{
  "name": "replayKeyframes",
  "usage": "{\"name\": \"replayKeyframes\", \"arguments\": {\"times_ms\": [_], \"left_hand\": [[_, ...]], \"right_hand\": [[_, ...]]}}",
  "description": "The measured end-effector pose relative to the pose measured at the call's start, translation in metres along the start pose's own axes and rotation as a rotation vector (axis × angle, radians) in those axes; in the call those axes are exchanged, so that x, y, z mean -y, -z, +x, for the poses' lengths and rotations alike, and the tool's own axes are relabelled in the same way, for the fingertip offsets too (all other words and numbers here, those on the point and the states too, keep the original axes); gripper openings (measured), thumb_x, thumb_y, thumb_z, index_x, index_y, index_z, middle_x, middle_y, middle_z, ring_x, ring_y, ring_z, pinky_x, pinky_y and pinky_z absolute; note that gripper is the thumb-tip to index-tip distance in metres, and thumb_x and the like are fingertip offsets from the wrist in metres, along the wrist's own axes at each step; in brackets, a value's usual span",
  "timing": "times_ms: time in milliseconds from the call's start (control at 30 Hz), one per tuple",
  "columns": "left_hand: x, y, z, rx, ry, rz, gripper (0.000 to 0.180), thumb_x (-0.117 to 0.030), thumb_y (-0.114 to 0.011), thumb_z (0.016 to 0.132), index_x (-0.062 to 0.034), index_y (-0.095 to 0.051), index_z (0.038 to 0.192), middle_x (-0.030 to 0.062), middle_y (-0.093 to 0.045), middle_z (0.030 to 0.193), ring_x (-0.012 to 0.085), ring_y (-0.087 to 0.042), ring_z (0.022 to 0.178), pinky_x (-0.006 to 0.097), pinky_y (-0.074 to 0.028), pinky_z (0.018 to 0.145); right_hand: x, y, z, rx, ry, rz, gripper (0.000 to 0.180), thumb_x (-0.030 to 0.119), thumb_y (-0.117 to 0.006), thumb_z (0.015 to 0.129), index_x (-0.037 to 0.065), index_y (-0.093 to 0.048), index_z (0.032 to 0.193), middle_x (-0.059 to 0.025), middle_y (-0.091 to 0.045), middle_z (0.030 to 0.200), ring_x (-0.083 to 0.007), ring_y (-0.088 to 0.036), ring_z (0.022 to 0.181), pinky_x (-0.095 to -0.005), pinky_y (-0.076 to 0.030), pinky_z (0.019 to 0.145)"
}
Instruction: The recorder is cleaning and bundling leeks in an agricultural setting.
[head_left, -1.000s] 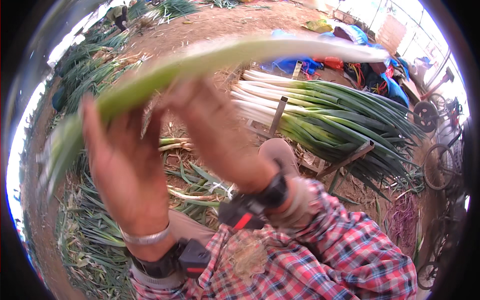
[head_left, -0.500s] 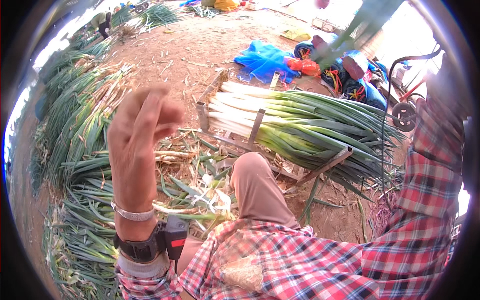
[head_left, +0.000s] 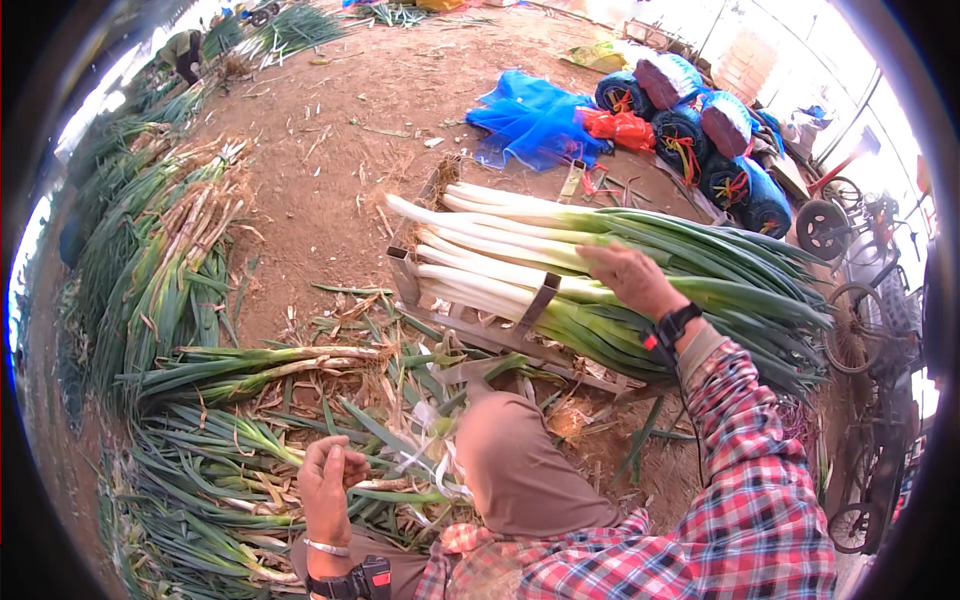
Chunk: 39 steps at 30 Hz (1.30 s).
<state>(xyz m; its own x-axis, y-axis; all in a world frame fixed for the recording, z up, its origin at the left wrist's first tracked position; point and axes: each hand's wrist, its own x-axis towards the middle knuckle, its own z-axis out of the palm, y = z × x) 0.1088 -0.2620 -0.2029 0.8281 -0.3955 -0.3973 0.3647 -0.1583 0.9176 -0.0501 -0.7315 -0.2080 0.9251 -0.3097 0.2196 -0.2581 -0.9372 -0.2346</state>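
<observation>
Long green onions [head_left: 480, 235] with white stems and dark green leaves lie bundled in a metal frame [head_left: 403, 277], white ends to the left. My right hand [head_left: 630, 278] rests on the bundle where white turns to green, fingers stretched along the stalks. One stalk's white end juts out left beyond the others. Low at the left, my left hand [head_left: 328, 482] is raised with its fingers curled in, and nothing shows in it. Beside and beneath it lie loose green onions [head_left: 215, 475] and peeled-off scraps.
A long heap of untrimmed green onions [head_left: 160, 265] runs along the left. Past the frame lie a blue mesh sheet [head_left: 535, 115], a red bag [head_left: 618, 128] and rolled blue bundles [head_left: 690, 140]. Wheeled carts [head_left: 865, 330] stand at the right. Far left, a person [head_left: 183, 52] bends over.
My right hand has come down from the upper right, where blurred green leaves hung, onto the bundle. A stalk now juts out left. My left hand has dropped lower, toward me.
</observation>
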Motion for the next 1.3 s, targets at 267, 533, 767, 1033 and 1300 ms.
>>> {"name": "replayKeyframes", "arguments": {"times_ms": [267, 533, 767, 1033, 1300], "left_hand": [[0.023, -0.011, 0.034, -0.016, 0.117, -0.014, 0.02, -0.019, -0.05, 0.097, -0.0028, -0.055, 0.107, 0.0055, -0.062, 0.081, 0.0129, -0.062, 0.069, 0.024, -0.052, 0.062], [0.031, -0.024, 0.054, 0.011, 0.165, 0.019, 0.02, -0.019, -0.049, 0.098, -0.0026, -0.054, 0.107, 0.0059, -0.063, 0.082, 0.0131, -0.062, 0.069, 0.024, -0.051, 0.062], [0.039, -0.031, 0.059, 0.095, 0.171, 0.065, 0.019, -0.018, -0.049, 0.098, -0.0013, -0.054, 0.106, 0.0074, -0.063, 0.082, 0.0135, -0.062, 0.07, 0.024, -0.051, 0.061], [0.039, -0.029, 0.064, 0.093, 0.201, 0.082, 0.02, -0.018, -0.05, 0.098, -0.0002, -0.053, 0.106, 0.0085, -0.064, 0.082, 0.0138, -0.062, 0.07, 0.025, -0.052, 0.062], [0.02, -0.039, 0.062, 0.145, 0.283, 0.19, 0.024, -0.022, -0.052, 0.096, -0.0019, -0.058, 0.108, 0.0087, -0.065, 0.089, 0.0191, -0.059, 0.076, 0.034, -0.053, 0.075]], "right_hand": [[-0.028, -0.022, 0.005, 0.003, -0.126, 0.005, 0.029, 0.018, -0.058, 0.088, 0.015, -0.061, 0.117, -0.0119, -0.059, 0.089, -0.0334, -0.061, 0.086, -0.0421, -0.049, 0.074], [-0.044, 0.04, 0.02, -0.008, -0.108, -0.091, 0.033, 0.013, -0.061, 0.084, 0.013, -0.06, 0.118, -0.0119, -0.054, 0.086, -0.0319, -0.058, 0.081, -0.0411, -0.046, 0.073], [-0.066, 0.018, 0.028, 0.161, -0.04, -0.345, 0.031, 0.015, -0.06, 0.085, 0.019, -0.061, 0.116, -0.0103, -0.054, 0.087, -0.0297, -0.057, 0.088, -0.0411, -0.046, 0.078], [-0.064, -0.011, 0.051, 0.084, -0.008, -0.311, 0.032, 0.013, -0.061, 0.083, 0.019, -0.062, 0.115, -0.0089, -0.052, 0.089, -0.0274, -0.055, 0.089, -0.0392, -0.044, 0.079], [-0.076, -0.04, 0.064, -0.062, 0.026, -0.346, 0.027, 0.01, -0.06, 0.081, 0.015, -0.065, 0.107, -0.0085, -0.052, 0.092, -0.0281, -0.053, 0.092, -0.0398, -0.042, 0.08]]}}
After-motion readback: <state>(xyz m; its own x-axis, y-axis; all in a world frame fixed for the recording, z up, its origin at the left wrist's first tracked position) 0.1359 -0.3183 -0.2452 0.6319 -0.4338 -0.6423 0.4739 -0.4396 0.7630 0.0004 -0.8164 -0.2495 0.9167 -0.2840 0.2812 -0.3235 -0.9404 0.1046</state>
